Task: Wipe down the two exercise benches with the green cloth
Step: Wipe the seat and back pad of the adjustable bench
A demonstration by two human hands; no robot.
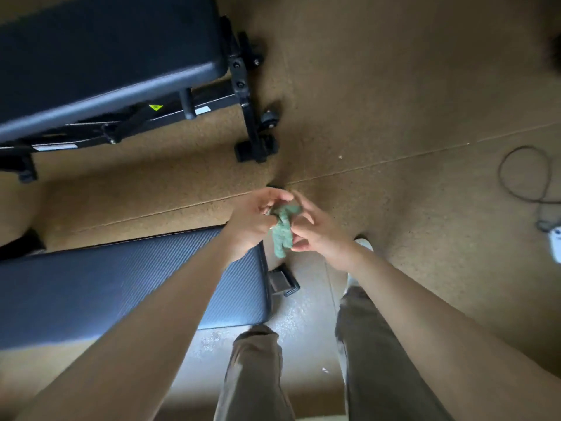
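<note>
A small bunched green cloth hangs between both hands above the floor. My left hand pinches its upper part, and my right hand grips it from the right side. The near bench has a dark blue ribbed pad and lies low at the left, partly under my left forearm. The far bench has a smooth dark pad and fills the upper left, standing on a black metal frame.
The floor is brown cork-like matting with seams. A dark cable loop and a white device lie at the right edge. My legs in olive trousers stand at the bottom, beside the near bench's end.
</note>
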